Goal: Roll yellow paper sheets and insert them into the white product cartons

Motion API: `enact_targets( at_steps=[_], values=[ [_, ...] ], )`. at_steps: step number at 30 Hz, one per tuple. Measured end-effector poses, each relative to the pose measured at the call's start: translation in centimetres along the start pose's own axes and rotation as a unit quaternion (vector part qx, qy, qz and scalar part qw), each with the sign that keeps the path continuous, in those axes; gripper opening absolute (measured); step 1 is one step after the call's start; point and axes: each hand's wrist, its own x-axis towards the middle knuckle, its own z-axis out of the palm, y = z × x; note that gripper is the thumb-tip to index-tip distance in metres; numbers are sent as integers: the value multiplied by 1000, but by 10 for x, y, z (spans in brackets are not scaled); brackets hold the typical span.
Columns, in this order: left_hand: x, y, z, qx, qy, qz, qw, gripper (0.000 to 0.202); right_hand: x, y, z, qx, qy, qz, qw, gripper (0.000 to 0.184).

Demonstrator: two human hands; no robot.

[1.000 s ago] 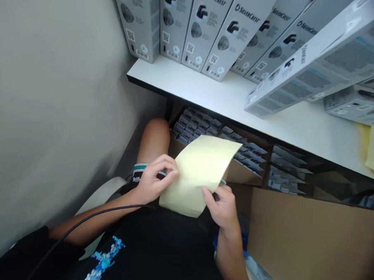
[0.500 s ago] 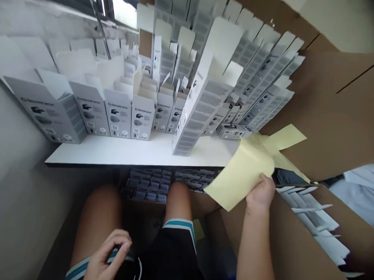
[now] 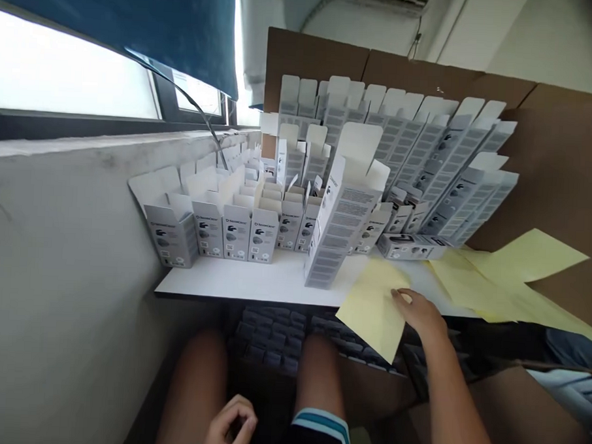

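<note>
White table (image 3: pixel 225 281) near window (image 3: pixel 81 68), yellow sheet (image 3: pixel 370 310) jutting toward wearer, long axis unclear, right hand (image 3: pixel 419 312) pinching it, left hand (image 3: pixel 231 425) loosely curling, empty

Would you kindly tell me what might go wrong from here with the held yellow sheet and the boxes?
The yellow sheet in the right hand overhangs the front edge of the white table, so it could slip off if released. The tall box with open flaps stands near that edge, close to the sheet, so a careless sweep might topple it.
</note>
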Motion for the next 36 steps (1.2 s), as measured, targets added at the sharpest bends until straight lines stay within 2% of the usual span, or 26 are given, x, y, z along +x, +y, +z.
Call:
enact_targets(
  at_steps=[3,5,7,9,10,12,14,15,17,20,24,27,29,31,32,34,35,36],
  values=[
    [9,3,2,4,12,21,1000,45,1,-3,-9,-97,-29,-24,995,50],
    [17,9,2,18,-9,48,999,42,-12,-2,-18,-146,-17,-65,987,67],
    [26,19,1,38,-26,84,995,37,-42,1,-22,-111,8,-129,985,69],
    [36,33,2,58,-32,120,991,30,-88,5,-15,3,2,-212,977,58],
    [42,41,3,65,-35,139,987,27,-115,6,-6,53,-37,-237,969,49],
    [52,55,7,74,-52,172,981,22,-170,8,21,123,-157,-288,937,35],
    [60,68,12,78,-79,199,974,17,-216,9,54,189,-223,-321,901,30],
    [63,74,14,80,-93,211,970,15,-232,10,69,209,-248,-331,886,29],
    [68,82,17,86,-117,231,962,12,-251,11,91,250,-235,-344,874,23],
    [71,90,21,91,-135,249,955,11,-253,9,97,260,-216,-365,867,24],
    [74,91,23,60,-167,250,952,13,-245,2,79,254,-212,-364,871,28],
    [92,100,13,54,-179,255,949,26,-241,7,71,280,-184,-321,886,29],
    [119,120,-1,127,-136,241,952,28,-240,16,72,302,-165,-260,902,27],
    [158,152,-20,258,-66,198,943,37,-240,25,76,324,-160,-201,910,29],
    [181,172,-29,328,-37,183,926,47,-241,29,78,332,-168,-180,911,30],
    [225,211,-46,486,14,147,862,65,-245,32,84,342,-197,-158,905,34],
    [246,227,-52,554,5,117,824,72,-249,32,87,345,-217,-155,900,36],
    [264,241,-57,576,-4,105,811,76,-252,30,90,349,-229,-149,896,37]
  ],
)
